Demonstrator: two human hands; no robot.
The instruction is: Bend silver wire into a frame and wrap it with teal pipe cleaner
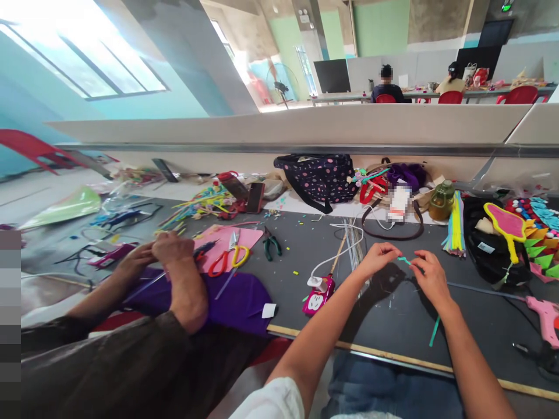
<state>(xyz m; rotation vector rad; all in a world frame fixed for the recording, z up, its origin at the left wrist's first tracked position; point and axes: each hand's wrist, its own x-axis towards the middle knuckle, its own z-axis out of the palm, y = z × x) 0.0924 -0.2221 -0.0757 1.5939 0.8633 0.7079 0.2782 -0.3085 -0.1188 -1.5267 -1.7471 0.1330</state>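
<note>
Between my two hands, above the dark tabletop, is a green pipe cleaner [404, 260] with a small twist in its middle. My left hand [381, 258] pinches one end between thumb and fingertips. From the other side my right hand [430, 276] pinches it too. A green length [434, 332] shows below my right wrist; whether it is the same stem I cannot tell. Thin clear sticks [356, 247] lie left of my left hand. Nearer my left forearm sits a pink power strip [319, 295] with a white plug in it.
At left a co-worker's hands [170, 250] work over purple cloth [240, 297]. Scissors [229, 256] and pliers [271, 244] lie between us. On my right are a pink glue gun [544, 320], a pipe cleaner bundle [455, 224] and a black bag [480, 256]. A jar [442, 201] stands behind.
</note>
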